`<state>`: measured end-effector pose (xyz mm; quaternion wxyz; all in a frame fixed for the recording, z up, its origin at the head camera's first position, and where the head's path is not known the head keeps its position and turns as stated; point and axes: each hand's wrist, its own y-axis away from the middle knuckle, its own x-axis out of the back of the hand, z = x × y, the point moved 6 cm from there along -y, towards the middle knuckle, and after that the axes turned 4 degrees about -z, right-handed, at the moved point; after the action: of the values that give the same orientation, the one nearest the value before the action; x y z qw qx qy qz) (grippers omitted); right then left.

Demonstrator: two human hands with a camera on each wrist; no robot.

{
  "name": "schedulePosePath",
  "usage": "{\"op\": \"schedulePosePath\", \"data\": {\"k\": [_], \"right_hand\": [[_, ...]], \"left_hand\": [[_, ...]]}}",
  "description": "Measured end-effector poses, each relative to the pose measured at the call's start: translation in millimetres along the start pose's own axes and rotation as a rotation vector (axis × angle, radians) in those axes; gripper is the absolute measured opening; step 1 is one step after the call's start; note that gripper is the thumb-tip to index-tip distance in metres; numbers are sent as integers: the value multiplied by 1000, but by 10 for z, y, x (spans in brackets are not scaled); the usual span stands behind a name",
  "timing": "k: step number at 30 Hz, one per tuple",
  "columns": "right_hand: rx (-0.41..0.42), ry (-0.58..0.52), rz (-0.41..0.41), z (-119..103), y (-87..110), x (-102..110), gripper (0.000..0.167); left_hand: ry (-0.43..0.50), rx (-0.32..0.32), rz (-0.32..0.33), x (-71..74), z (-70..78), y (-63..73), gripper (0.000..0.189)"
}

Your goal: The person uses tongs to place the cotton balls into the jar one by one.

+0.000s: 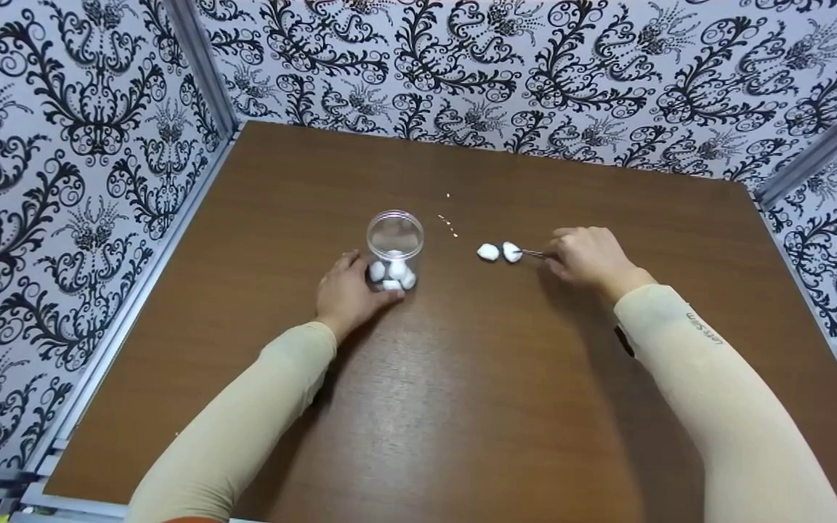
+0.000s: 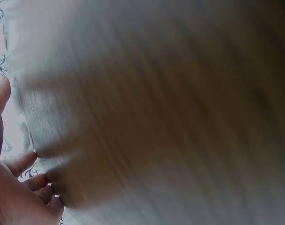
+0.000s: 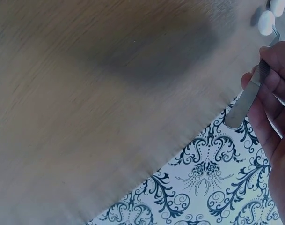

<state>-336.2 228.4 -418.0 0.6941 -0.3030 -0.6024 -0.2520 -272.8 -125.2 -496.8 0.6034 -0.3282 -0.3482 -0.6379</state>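
Observation:
My left hand (image 1: pixel 349 294) holds a clear round jar (image 1: pixel 421 243), its thumb at the near side and its fingers at the left. Several white cotton balls (image 1: pixel 397 269) lie inside the jar. In the left wrist view the fingers (image 2: pixel 21 163) reach around the jar's lower part, low against the table. My right hand (image 1: pixel 588 256) pinches metal tweezers (image 3: pixel 247 101), and their tips are at a cotton ball (image 1: pixel 511 252) right of the jar. Whether the tips clamp it, I cannot tell. Another cotton ball (image 1: pixel 487 251) lies just left of it.
Several small pale bits (image 1: pixel 448 222) are scattered on the brown table (image 1: pixel 447 407) beyond the jar. Patterned black-and-white walls (image 1: pixel 476 65) border the table at the back and both sides, with metal posts (image 1: pixel 204 69) at the corners.

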Motion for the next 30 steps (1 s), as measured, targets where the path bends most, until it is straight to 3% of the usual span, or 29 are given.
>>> {"op": "schedulePosePath", "data": {"k": [30], "right_hand": [[19, -6, 40, -38, 115, 96, 4]], "left_hand": [[-5, 1, -15, 9, 3, -6, 86]]}}
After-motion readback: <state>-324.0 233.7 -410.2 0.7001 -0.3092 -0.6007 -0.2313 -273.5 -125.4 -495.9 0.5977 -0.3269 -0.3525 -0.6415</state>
